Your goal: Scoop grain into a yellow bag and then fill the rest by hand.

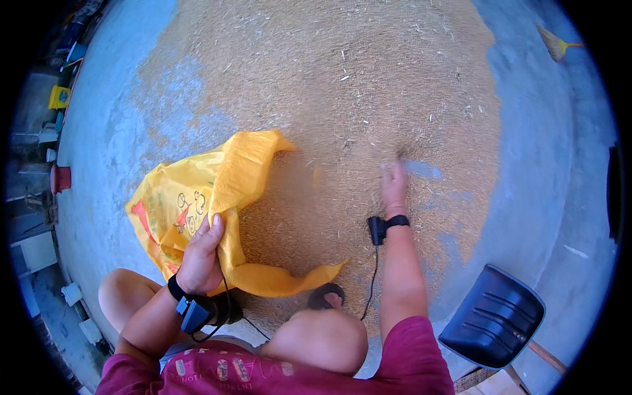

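A yellow woven sack with printed pictures and writing lies at the left, its mouth spread towards the grain. My left hand grips the folded rim of the sack, thumb on top. Tan grain, which looks like unhusked rice, covers much of the concrete floor, and some lies in the sack's mouth. My right hand reaches down onto the grain to the right of the sack, beside a small bare patch of floor. Its fingertips are blurred, so whether they hold any grain is unclear.
At the lower right lies a black shovel blade with a wooden handle. A broom is at the upper right. Along the left edge stand a red pot, a yellow bucket and other containers. My bent knees frame the sack from below.
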`<action>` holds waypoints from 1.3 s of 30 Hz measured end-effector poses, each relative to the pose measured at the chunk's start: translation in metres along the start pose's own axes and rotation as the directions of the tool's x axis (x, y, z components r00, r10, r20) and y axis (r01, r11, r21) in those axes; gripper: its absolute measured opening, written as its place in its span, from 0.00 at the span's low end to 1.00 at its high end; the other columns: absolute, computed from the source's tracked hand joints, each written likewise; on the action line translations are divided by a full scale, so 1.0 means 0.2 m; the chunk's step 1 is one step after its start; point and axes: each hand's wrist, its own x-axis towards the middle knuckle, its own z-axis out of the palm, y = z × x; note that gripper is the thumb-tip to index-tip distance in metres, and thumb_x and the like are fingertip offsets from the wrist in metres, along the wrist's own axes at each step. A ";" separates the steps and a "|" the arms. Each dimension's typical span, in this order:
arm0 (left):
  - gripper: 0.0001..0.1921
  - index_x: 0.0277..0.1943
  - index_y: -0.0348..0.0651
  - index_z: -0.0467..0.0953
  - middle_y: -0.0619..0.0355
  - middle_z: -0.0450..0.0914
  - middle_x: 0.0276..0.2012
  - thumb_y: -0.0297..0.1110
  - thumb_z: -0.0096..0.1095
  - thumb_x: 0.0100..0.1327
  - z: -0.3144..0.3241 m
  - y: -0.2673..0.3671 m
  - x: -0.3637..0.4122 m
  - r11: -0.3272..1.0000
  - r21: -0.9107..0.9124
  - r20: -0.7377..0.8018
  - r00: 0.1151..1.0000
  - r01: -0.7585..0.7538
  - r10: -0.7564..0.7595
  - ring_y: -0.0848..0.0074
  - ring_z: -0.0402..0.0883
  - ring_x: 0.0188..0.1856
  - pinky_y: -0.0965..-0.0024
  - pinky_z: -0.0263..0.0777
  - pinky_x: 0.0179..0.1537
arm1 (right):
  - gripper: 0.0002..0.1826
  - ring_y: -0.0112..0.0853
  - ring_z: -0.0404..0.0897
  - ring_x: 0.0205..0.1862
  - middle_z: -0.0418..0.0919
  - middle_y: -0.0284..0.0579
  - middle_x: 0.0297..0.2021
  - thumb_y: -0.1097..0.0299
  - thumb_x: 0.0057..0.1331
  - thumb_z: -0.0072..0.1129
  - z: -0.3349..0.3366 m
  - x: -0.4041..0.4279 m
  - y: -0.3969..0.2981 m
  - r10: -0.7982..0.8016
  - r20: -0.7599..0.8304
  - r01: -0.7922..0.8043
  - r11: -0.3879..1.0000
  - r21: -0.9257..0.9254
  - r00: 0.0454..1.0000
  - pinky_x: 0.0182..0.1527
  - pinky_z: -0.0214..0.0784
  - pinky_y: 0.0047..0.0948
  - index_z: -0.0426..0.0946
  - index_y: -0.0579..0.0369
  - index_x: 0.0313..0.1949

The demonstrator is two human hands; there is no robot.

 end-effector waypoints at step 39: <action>0.23 0.67 0.47 0.56 0.62 0.68 0.58 0.42 0.41 0.73 0.03 -0.09 0.04 0.998 0.065 0.055 0.998 0.023 -0.026 0.77 0.69 0.57 0.69 0.62 0.59 | 0.21 0.30 0.74 0.47 0.76 0.44 0.47 0.67 0.68 0.50 0.49 -0.72 -0.54 0.042 0.597 -0.548 0.455 0.702 0.801 0.53 0.66 0.30 0.67 0.58 0.59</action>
